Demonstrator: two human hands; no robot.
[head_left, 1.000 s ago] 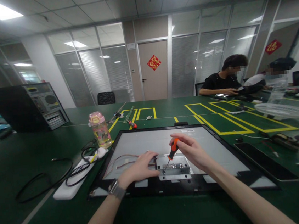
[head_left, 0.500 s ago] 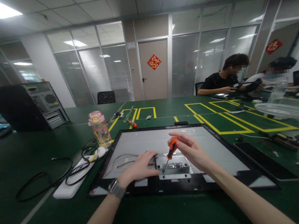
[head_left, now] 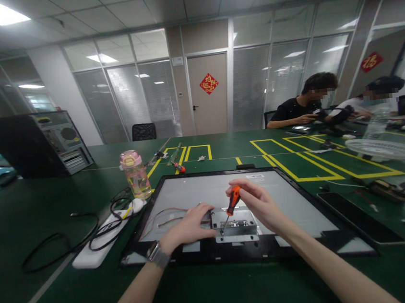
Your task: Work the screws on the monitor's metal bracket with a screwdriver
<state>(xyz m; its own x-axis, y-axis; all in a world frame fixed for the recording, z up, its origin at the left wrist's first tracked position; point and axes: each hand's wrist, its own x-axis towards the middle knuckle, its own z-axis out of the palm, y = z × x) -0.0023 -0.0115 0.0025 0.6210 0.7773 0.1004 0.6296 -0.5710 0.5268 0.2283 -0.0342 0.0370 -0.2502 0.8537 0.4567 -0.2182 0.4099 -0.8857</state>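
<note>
A monitor panel [head_left: 192, 191] lies face down on the green table, black frame around a grey back. A small metal bracket box [head_left: 236, 225] sits on its near middle. My right hand [head_left: 261, 205] grips an orange-and-black screwdriver [head_left: 231, 206], tilted, with its tip down on the left part of the bracket. My left hand [head_left: 187, 228] lies flat on the panel, fingers against the bracket's left side. A watch is on that wrist. Thin red and white wires [head_left: 166, 219] run left from the bracket.
A pink bottle [head_left: 135, 174], a white power strip [head_left: 96, 244] with black cables and a PC case [head_left: 38, 144] are to the left. A second screwdriver [head_left: 178, 167] lies beyond the panel. A dark slab [head_left: 358, 222] and a fan grille [head_left: 383, 148] lie right. Two people sit at the far right.
My right hand and the screwdriver handle have shifted very slightly; the tip stays on the bracket. My left hand has not moved. A person at the far right has shifted their arms.
</note>
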